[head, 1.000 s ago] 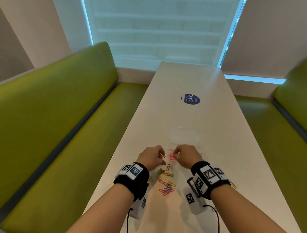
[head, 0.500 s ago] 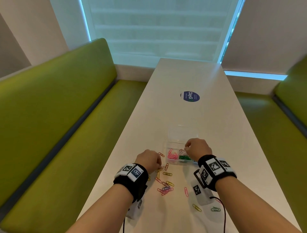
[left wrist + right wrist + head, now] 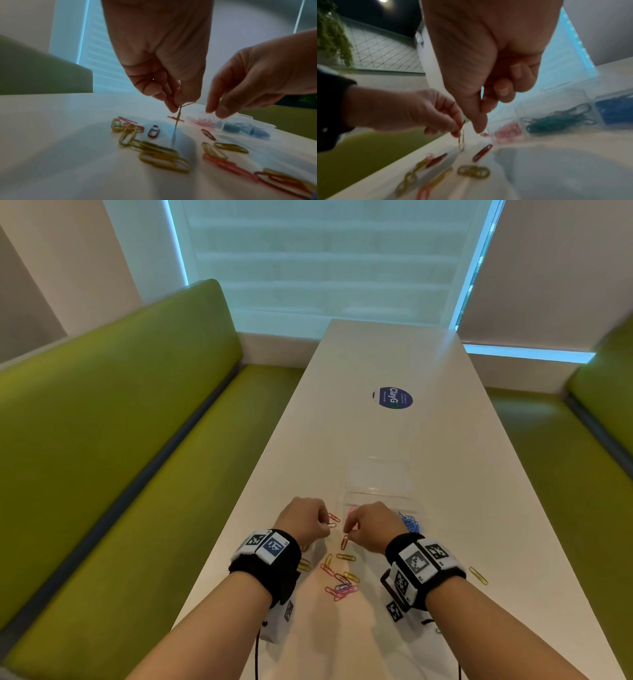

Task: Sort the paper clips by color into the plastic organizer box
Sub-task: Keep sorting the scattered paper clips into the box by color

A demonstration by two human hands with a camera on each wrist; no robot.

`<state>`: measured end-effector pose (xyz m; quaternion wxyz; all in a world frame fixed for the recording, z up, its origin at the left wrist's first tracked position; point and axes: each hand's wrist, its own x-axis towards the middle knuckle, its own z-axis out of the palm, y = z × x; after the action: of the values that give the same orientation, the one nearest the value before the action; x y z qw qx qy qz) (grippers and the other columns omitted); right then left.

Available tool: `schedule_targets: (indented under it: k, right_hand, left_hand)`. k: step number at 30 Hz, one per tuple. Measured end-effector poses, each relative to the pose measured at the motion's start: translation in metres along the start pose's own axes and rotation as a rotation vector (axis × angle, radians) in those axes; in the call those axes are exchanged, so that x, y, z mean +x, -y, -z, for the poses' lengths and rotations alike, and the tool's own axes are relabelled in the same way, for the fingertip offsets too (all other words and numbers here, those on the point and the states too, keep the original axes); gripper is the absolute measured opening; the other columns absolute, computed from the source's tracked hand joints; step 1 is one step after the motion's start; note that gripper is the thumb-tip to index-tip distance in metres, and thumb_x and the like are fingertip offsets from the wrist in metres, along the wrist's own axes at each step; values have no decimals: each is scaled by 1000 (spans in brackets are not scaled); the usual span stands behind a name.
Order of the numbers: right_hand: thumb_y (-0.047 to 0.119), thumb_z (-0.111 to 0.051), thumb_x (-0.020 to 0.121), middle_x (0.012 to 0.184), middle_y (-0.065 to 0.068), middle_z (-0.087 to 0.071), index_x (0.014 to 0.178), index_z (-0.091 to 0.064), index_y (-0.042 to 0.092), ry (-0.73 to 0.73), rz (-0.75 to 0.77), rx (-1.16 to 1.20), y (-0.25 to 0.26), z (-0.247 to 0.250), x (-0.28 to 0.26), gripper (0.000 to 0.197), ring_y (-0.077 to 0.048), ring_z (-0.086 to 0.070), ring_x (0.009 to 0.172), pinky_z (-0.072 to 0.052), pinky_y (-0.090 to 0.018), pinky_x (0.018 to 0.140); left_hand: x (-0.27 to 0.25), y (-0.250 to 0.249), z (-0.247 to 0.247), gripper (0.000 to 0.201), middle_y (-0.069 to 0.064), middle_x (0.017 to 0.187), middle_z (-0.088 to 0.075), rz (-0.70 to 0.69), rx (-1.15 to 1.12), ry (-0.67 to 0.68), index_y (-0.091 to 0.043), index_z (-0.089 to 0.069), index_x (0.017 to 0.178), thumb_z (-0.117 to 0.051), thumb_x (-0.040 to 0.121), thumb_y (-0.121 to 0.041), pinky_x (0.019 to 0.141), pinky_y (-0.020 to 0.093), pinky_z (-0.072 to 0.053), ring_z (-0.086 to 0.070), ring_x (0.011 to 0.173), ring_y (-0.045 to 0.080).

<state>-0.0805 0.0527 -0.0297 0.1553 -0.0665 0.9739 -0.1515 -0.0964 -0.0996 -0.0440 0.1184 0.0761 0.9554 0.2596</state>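
Observation:
My left hand (image 3: 325,523) pinches a red paper clip (image 3: 180,106) with a yellow clip (image 3: 176,129) dangling linked from it, just above the table. My right hand (image 3: 347,535) hovers beside it, fingers pointing down and holding nothing (image 3: 216,113). The clear plastic organizer box (image 3: 378,497) lies just beyond the hands with its lid folded back. Pink clips (image 3: 506,130), green clips (image 3: 556,121) and blue clips (image 3: 614,109) sit in separate compartments. Several loose red, yellow and pink clips (image 3: 339,575) lie on the white table (image 3: 376,440) between my wrists.
One yellow clip (image 3: 478,575) lies apart, right of my right wrist. A round blue sticker (image 3: 393,398) is farther up the table. Green benches (image 3: 137,474) flank the narrow table on both sides.
My right hand has come back left from over the box to beside the left hand. The left hand has lifted slightly and now dangles the linked clips.

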Motion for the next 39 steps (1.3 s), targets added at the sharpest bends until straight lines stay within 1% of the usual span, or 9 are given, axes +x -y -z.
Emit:
schedule_targets:
  k: [3,5,9,14,21,28,32,36,39]
  right_hand:
    - [26,-58,90,123,6,-61,109,-69,29,32,25,-91,3,-8,-1,22,-14,-56,113,-42,-25,89]
    - [25,-58,90,125,4,-60,112,-68,29,65,29,-89,4,-12,-1,24,-15,-57,113,-45,-27,91]
    - [23,-59,88,119,3,-64,104,-71,29,72,20,-68,4,-18,0,21,-16,-61,103,-52,-30,90]
    - [25,-58,90,114,-1,-66,105,-69,20,44,-14,-78,1,-20,0,19,-18,-60,106,-50,-30,92]
    - [25,-55,90,104,-6,-67,103,-66,9,127,-56,-85,-1,-22,-1,23,-19,-62,96,-53,-33,89]
    - [30,-60,86,97,-4,-70,95,-70,10,109,-69,-70,-1,-27,-6,24,-18,-65,92,-55,-34,86]
    - [27,-62,85,97,-2,-69,92,-68,16,43,-64,-29,-3,-28,-9,14,-16,-63,92,-53,-32,86]
    - [27,-61,88,107,0,-68,102,-69,18,53,-58,-4,-4,-23,-11,19,-15,-61,99,-50,-28,90]
    - [30,-64,86,112,1,-65,116,-63,19,-41,-46,108,-1,-19,-13,32,-13,-58,98,-47,-27,90]
  left_hand:
    - [-1,1,-1,19,3,102,-71,-11,-70,0,-13,-71,99,-60,82,-12,87,27,-53,-65,95,16]
    - [-2,2,0,23,3,106,-71,-13,-110,9,-13,-71,105,-60,85,-12,86,22,-50,-65,97,14]
    - [-5,1,2,25,3,112,-70,-29,-143,16,-12,-70,111,-56,90,-11,87,14,-43,-63,104,12]
    - [-8,1,5,24,4,114,-69,-21,-193,34,-11,-70,111,-57,91,-10,89,16,-43,-62,106,14]
    - [-13,-1,6,24,6,114,-69,3,-310,16,-10,-68,114,-57,93,-12,88,17,-44,-62,107,15]
    - [-19,-4,11,25,8,113,-69,15,-350,10,-9,-66,116,-57,93,-13,87,17,-44,-63,107,16]
    - [-21,-6,12,25,8,111,-70,14,-357,14,-9,-67,115,-59,92,-12,84,18,-44,-64,105,17]
    - [-22,-8,10,23,8,109,-70,28,-371,36,-11,-67,112,-62,90,-14,74,23,-52,-65,102,19]
    - [-22,-10,8,23,8,106,-70,32,-381,35,-12,-66,112,-62,89,-14,74,25,-52,-65,99,18]
